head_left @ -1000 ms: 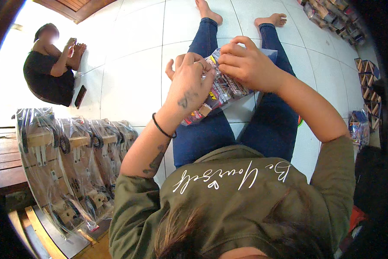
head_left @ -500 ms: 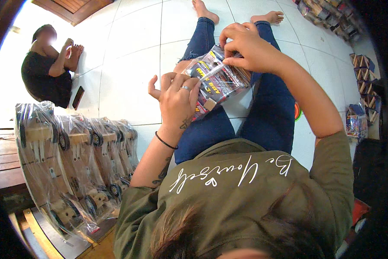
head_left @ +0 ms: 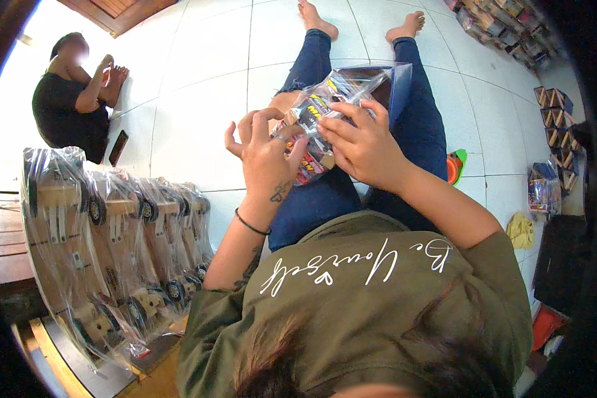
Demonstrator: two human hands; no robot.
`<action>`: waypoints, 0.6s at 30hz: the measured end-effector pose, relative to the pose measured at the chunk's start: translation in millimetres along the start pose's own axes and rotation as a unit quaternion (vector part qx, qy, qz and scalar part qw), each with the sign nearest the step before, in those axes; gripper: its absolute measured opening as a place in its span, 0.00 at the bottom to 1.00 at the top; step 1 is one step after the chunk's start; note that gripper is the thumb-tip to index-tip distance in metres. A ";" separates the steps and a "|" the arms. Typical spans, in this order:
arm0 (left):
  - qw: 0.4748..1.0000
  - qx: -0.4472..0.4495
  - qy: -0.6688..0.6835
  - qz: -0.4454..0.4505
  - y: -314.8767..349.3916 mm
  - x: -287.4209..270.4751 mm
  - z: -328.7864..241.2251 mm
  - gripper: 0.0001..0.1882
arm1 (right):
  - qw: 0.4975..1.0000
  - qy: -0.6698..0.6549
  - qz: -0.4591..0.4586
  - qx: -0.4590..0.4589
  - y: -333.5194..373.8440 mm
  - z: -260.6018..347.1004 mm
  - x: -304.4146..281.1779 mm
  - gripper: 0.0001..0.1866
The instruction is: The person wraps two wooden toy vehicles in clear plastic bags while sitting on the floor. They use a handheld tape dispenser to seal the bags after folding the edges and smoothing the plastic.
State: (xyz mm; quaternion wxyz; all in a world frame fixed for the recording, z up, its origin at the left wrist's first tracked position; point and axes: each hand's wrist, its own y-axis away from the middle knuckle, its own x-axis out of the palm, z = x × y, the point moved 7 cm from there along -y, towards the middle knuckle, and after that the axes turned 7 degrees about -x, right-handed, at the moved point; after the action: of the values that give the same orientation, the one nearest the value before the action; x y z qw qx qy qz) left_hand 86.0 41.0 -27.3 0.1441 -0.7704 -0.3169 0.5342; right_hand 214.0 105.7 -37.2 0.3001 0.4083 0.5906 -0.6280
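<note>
A printed package (head_left: 321,114) in clear plastic wrap lies across my thighs. It has colourful lettering, small wooden blocks and an open dark-blue side at its far right. At its left edge my left hand (head_left: 265,142) is closed, the thumb and curled fingers gripping the wrap. From the right, my right hand (head_left: 368,142) presses its bent fingers onto the package's top and near side, closed against the plastic. The two hands are a short way apart, and what lies under their fingertips is hidden.
Several plastic-wrapped wooden toys with black wheels (head_left: 122,219) stand at my left. A person (head_left: 69,106) sits at the far left beside a phone (head_left: 119,147). An orange-and-green round thing (head_left: 453,166), a yellow cloth (head_left: 521,231) and stacked wooden-and-blue pieces (head_left: 556,129) are at right.
My right hand has come down and nearer from the package's far edge onto its front part. The dark-blue far side now shows. My left hand stays at the left edge.
</note>
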 end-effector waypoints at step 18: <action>0.972 0.196 0.111 0.066 15.2 37.4 -15.6 0.36 | 0.995 -0.046 -0.031 0.080 22.2 -4.3 2.0 0.26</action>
State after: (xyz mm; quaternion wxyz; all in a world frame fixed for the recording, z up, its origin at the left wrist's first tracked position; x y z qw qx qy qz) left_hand 114.0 55.3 -57.1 0.2908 -0.8012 -0.1361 0.5050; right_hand 232.8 107.4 -49.9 0.2733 0.3837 0.5363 -0.7004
